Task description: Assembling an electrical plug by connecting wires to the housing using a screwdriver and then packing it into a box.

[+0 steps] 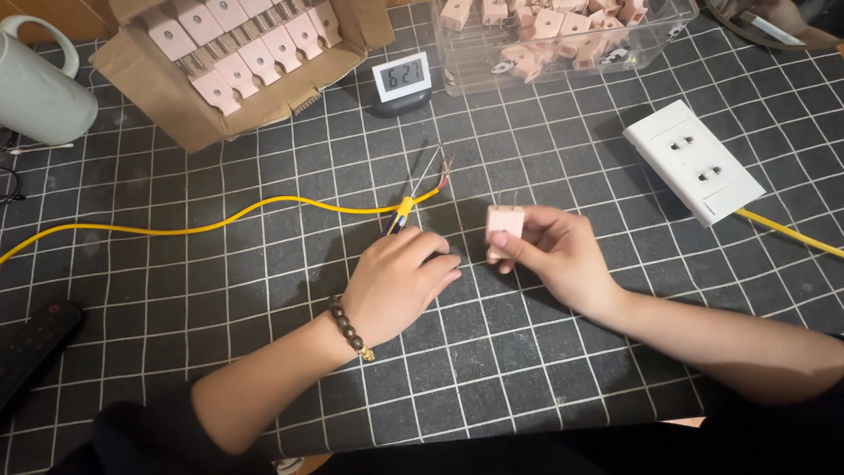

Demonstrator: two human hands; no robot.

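- 2 bare hands are seen over a black mat with a white grid.
- A small pink plug block is pinched upright in the right hand, thumb on its front face and fingers curled behind; thin metal pins are glimpsed at its top.
- The left hand is laid knuckles-up on the mat, fingers curled around a tool with a yellow and dark blue handle, of which only the upper part is shown past the knuckles.
- A dark bead bracelet is worn on the left wrist.
- The tool's tip is met by a yellow cable, run in from the left edge; bared wire ends are fanned out just beyond the handle.
- The plug block is held just right of those wire ends, apart from them.
- A white double socket plate is laid to the upper right, with a second yellow lead at its lower corner.
- At the top left, a cardboard box is packed with rows of pink blocks; a clear plastic tub at the top right is filled with loose ones.
- Between them a small digital clock is propped.
- A pale mug is placed at the far left, a dark remote at the lower left.
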